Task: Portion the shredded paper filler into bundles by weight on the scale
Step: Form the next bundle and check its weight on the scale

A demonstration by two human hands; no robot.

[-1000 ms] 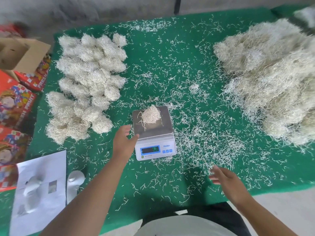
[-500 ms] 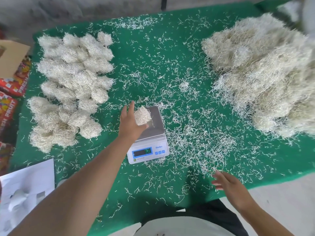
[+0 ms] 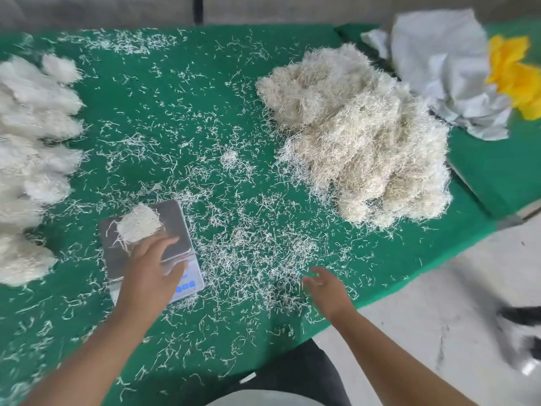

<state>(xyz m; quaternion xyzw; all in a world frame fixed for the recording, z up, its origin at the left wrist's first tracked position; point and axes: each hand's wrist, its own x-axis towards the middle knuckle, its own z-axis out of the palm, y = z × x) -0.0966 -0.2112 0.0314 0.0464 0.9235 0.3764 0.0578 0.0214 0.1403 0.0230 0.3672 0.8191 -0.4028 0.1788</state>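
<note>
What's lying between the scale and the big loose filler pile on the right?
In the head view, only scattered paper shreds on the green table cover lie between the scale and the loose filler pile; a small clump sits farther back.

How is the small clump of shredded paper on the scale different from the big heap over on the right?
The small clump is a compact ball; the big heap is a sprawling, loose mound, far larger. The clump sits on the scale's metal pan beside the left hand; the heap lies untouched on the green table. The clump looks whiter, the heap more beige. Both are shredded paper.
</note>
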